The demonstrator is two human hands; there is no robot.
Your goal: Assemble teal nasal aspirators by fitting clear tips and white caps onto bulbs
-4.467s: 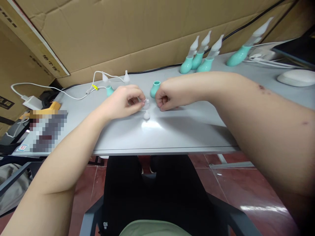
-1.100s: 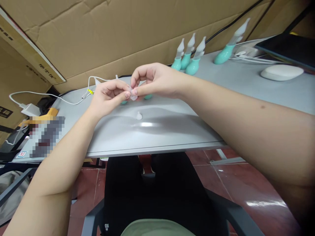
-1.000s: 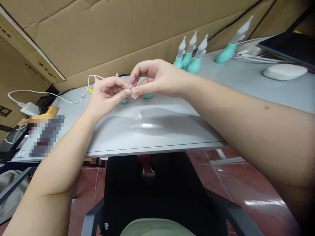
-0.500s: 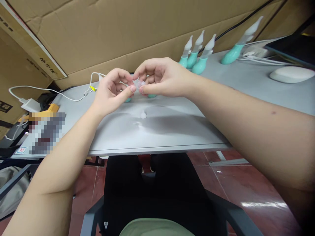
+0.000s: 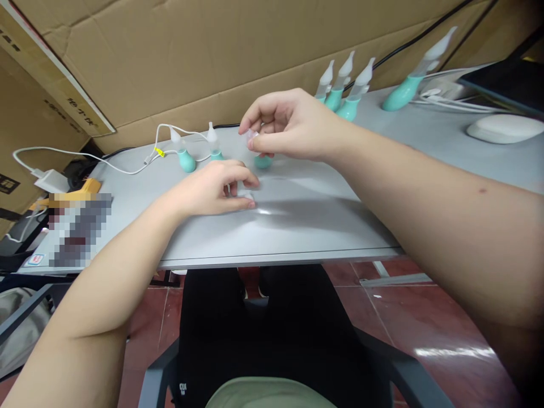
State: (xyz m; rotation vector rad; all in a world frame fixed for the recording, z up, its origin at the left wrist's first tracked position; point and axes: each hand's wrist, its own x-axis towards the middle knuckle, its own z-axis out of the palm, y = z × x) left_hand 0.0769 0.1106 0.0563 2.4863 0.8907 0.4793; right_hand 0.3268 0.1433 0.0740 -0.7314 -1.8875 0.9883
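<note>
My right hand point(image 5: 284, 124) is raised above the table, thumb and fingers closed on a small clear plastic piece point(image 5: 252, 136). Lower and to the left, my left hand point(image 5: 221, 187) is at the tabletop with its thumb and index fingertip apart. Between them lies a small white tip piece point(image 5: 246, 195), partly hidden by the fingers; the thumb seems to touch it. A teal bulb point(image 5: 263, 162) stands just below my right hand, its upper part hidden. Behind my left hand are two teal bulb aspirators with white tips, one farther left point(image 5: 186, 161) and one nearer point(image 5: 212, 139).
Several similar aspirators point(image 5: 351, 105) stand at the back right, with another leaning one point(image 5: 402, 93) beyond. A white mouse-like object point(image 5: 504, 129) lies at the right. White cable point(image 5: 127, 170) and a charger point(image 5: 53, 181) are at the left. Cardboard point(image 5: 170, 62) walls the back.
My left hand has left the right hand and come down toward me, around the white tip piece on the table. My right hand stays raised with the clear piece, shifted slightly.
</note>
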